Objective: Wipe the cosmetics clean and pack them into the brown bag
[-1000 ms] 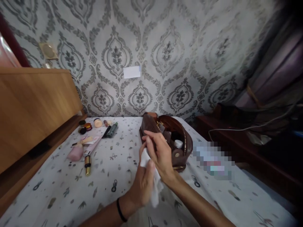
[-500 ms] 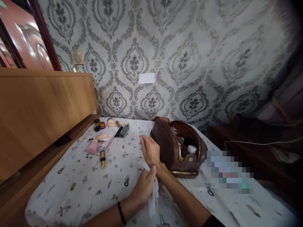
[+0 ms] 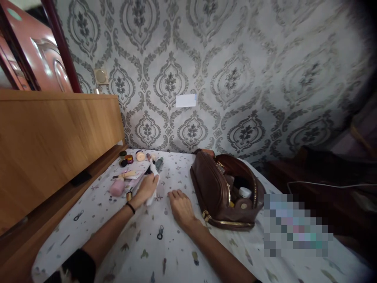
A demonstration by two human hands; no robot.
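Note:
My left hand (image 3: 147,189), with a black band on its wrist, is closed on a white tissue (image 3: 153,170) that sticks out above and below the fingers. It is beside a group of cosmetics: a dark green tube (image 3: 159,162), a pink rounded item (image 3: 117,187) and a gold-and-black container (image 3: 129,195) partly hidden by the hand. My right hand (image 3: 181,207) lies palm down on the patterned sheet (image 3: 160,251), fingers loosely extended, holding nothing. To its right stands a brown leather bag (image 3: 209,192), unzipped, with a white-lidded jar (image 3: 245,192) inside.
Small jars, among them an orange-brown one (image 3: 129,158) and a beige one (image 3: 140,156), sit near the wall. A wooden panel (image 3: 59,133) borders the left side. A pixelated item (image 3: 297,230) lies at right. Patterned wallpaper (image 3: 206,118) closes the back.
My left hand has left my right wrist and moved forward and left to the cosmetics, carrying the tissue. My right hand has lowered onto the sheet. The view has shifted slightly.

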